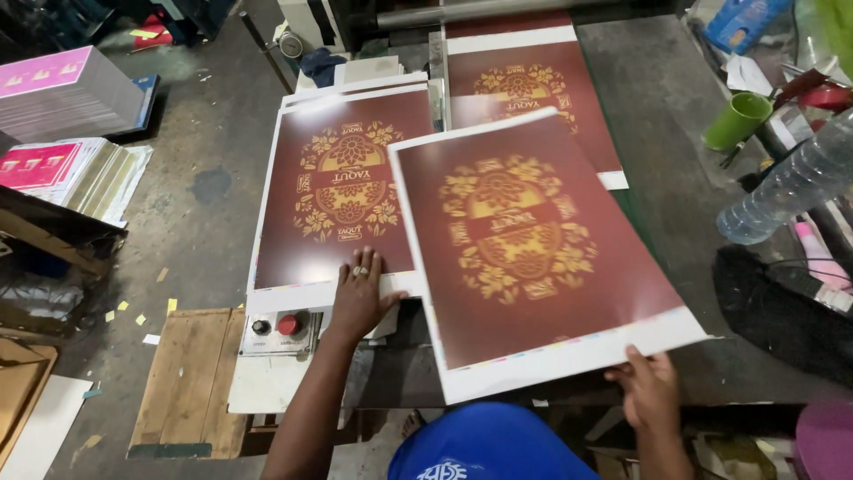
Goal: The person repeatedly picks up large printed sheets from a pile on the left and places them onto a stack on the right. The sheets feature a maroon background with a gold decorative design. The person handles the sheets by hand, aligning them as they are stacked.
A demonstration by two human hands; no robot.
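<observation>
The right hand grips the lower white edge of a large glossy sheet, maroon with a gold floral oval, holding it tilted above the worktop; its print is blurred. The left hand lies flat, fingers spread, a ring on one, pressing the bottom margin of a stack of matching sheets. The lifted sheet hides the stack's right corner. Just below the stack sits a panel with a red button. A clear plastic bottle and a green cup lie to the right.
</observation>
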